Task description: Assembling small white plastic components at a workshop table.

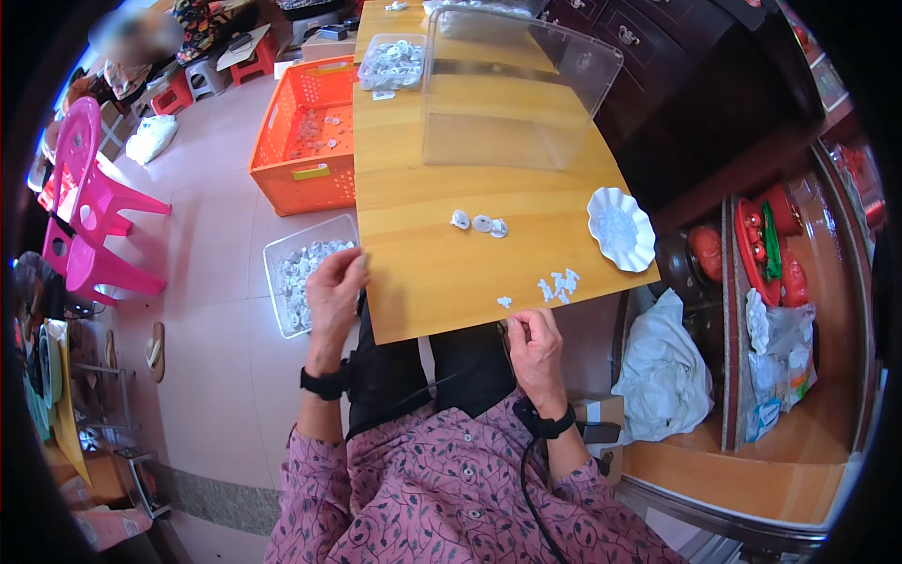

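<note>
My left hand [335,289] is at the table's left edge, beside a clear plastic box [272,273] filled with small white round parts. Its fingers are curled together; whatever they may hold is too small to make out. At the front edge of the wooden table [404,202], my right hand [536,350] has its fingertips pinched, and what is between them is hidden. One small white piece [505,302] lies just beyond these fingertips, with several similar white pieces [561,284] to its right. Farther in, three white round parts [482,224] lie in a short row.
A white scalloped dish [621,228] with small clear pieces sits at the table's right edge. An upturned-looking clear container [517,117] and a tub of white round parts [393,62] stand farther back. Left of the table is an orange crate [303,179]; a pink chair [99,202] stands beyond.
</note>
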`<state>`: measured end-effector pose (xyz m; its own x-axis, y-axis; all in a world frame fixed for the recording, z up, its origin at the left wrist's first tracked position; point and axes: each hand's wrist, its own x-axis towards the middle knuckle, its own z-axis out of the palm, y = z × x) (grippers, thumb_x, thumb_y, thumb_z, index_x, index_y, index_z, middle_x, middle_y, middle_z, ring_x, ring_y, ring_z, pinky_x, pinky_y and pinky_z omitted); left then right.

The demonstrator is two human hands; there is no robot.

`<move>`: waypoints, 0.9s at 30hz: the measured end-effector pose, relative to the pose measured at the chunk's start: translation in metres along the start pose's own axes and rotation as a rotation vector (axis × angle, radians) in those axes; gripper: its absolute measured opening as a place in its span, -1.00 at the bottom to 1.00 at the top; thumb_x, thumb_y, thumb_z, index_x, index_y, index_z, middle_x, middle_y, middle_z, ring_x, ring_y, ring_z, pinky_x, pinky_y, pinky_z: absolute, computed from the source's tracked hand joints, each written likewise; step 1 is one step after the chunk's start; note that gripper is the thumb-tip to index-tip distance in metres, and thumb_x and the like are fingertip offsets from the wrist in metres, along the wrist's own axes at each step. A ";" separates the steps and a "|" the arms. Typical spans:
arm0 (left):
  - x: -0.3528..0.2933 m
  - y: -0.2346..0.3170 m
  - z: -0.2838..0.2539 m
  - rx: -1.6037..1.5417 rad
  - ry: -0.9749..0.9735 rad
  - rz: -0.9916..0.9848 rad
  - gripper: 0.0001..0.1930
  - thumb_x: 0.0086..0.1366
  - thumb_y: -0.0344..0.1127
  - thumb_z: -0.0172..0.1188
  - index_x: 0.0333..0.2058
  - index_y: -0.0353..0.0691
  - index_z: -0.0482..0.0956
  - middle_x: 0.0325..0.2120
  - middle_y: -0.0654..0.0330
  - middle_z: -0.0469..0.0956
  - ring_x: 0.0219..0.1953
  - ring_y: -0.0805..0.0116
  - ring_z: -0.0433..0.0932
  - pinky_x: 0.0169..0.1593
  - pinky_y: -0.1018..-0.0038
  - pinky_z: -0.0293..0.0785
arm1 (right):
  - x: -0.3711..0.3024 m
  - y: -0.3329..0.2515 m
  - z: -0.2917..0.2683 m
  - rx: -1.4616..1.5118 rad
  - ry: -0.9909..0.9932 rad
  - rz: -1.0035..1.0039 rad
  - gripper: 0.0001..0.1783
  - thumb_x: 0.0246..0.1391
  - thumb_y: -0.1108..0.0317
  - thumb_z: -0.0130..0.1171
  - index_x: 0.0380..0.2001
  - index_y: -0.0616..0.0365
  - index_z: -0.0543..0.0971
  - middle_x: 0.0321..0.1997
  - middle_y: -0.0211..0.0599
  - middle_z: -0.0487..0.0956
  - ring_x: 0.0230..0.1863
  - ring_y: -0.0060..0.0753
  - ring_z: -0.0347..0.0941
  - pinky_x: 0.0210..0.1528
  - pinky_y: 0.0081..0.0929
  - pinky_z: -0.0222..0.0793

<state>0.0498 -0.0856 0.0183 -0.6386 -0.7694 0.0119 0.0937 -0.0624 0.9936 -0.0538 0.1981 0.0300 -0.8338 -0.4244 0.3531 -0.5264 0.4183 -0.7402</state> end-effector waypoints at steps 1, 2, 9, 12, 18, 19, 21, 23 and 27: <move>0.002 0.004 0.018 0.117 -0.064 0.050 -0.72 0.32 -0.34 0.28 -0.10 -0.44 0.61 -0.34 0.20 0.63 -0.34 0.51 0.59 -0.25 0.58 0.54 | 0.000 0.003 0.001 -0.019 0.005 -0.014 -0.95 0.15 0.52 0.19 -0.31 0.25 0.53 -0.31 -0.06 0.51 -0.30 0.04 0.50 -0.28 -0.24 0.43; 0.005 0.008 0.033 0.234 -0.130 0.100 -0.70 0.32 -0.33 0.28 -0.09 -0.47 0.60 -0.30 0.16 0.65 -0.32 0.48 0.60 -0.23 0.56 0.55 | 0.000 0.005 0.002 -0.037 0.010 -0.025 -0.94 0.15 0.53 0.17 -0.30 0.24 0.52 -0.31 -0.05 0.51 -0.28 0.10 0.49 -0.26 -0.19 0.43; 0.050 0.017 0.110 0.611 -0.189 0.329 -0.65 0.22 -0.26 0.36 -0.10 -0.38 0.63 -0.24 -0.05 0.64 -0.34 0.27 0.66 -0.25 0.41 0.57 | 0.007 0.006 0.004 -0.284 0.010 -0.169 -0.84 0.10 0.50 0.19 -0.22 0.15 0.54 -0.21 -0.17 0.50 -0.15 -0.02 0.46 -0.10 -0.17 0.34; 0.065 0.002 0.124 0.611 -0.162 0.348 -0.63 0.20 -0.25 0.35 -0.08 -0.34 0.64 -0.26 -0.11 0.61 -0.30 0.11 0.65 -0.22 0.31 0.58 | 0.011 0.009 0.004 -0.315 0.005 -0.227 -0.81 0.10 0.49 0.20 -0.18 0.15 0.54 -0.22 -0.19 0.49 -0.17 -0.02 0.46 -0.10 -0.15 0.35; 0.066 -0.023 0.135 0.790 -0.207 0.382 -0.66 0.17 -0.24 0.35 -0.10 -0.27 0.67 -0.30 -0.15 0.57 -0.23 -0.07 0.59 -0.12 0.18 0.54 | 0.015 0.010 0.014 -0.381 0.034 -0.175 -0.85 0.09 0.41 0.26 -0.24 0.13 0.60 -0.28 -0.21 0.48 -0.19 -0.02 0.46 -0.15 -0.12 0.35; 0.063 -0.025 0.136 0.784 -0.197 0.391 -0.69 0.16 -0.25 0.34 -0.15 -0.27 0.68 -0.30 -0.15 0.57 -0.23 -0.06 0.59 -0.13 0.19 0.54 | 0.016 0.011 0.016 -0.378 0.041 -0.168 -0.89 0.08 0.39 0.28 -0.31 0.12 0.61 -0.31 -0.19 0.48 -0.21 0.00 0.46 -0.17 -0.12 0.35; 0.056 -0.017 0.138 0.806 -0.220 0.367 -0.71 0.16 -0.26 0.34 -0.17 -0.27 0.68 -0.31 -0.14 0.56 -0.24 -0.06 0.59 -0.14 0.19 0.53 | 0.019 0.018 0.017 -0.394 0.029 -0.168 -0.90 0.09 0.39 0.26 -0.32 0.13 0.59 -0.31 -0.16 0.47 -0.21 0.01 0.46 -0.17 -0.13 0.35; 0.050 -0.012 0.137 0.830 -0.244 0.335 -0.72 0.15 -0.26 0.34 -0.20 -0.28 0.68 -0.31 -0.13 0.56 -0.25 -0.06 0.59 -0.15 0.19 0.53 | 0.021 0.019 0.017 -0.409 0.011 -0.164 -0.91 0.11 0.39 0.24 -0.33 0.14 0.57 -0.31 -0.14 0.47 -0.20 0.02 0.46 -0.17 -0.13 0.35; 0.037 -0.011 0.127 0.848 -0.274 0.343 -0.76 0.13 -0.32 0.32 -0.25 -0.31 0.66 -0.33 -0.12 0.57 -0.28 -0.08 0.59 -0.18 0.16 0.54 | 0.028 0.014 0.020 -0.365 -0.005 -0.115 -0.91 0.18 0.41 0.15 -0.32 0.19 0.50 -0.31 -0.05 0.46 -0.23 0.12 0.46 -0.19 -0.08 0.38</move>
<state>-0.0723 -0.0328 0.0226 -0.8460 -0.4777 0.2369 -0.2071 0.7037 0.6796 -0.0810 0.1762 0.0179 -0.7655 -0.4886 0.4187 -0.6419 0.6259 -0.4431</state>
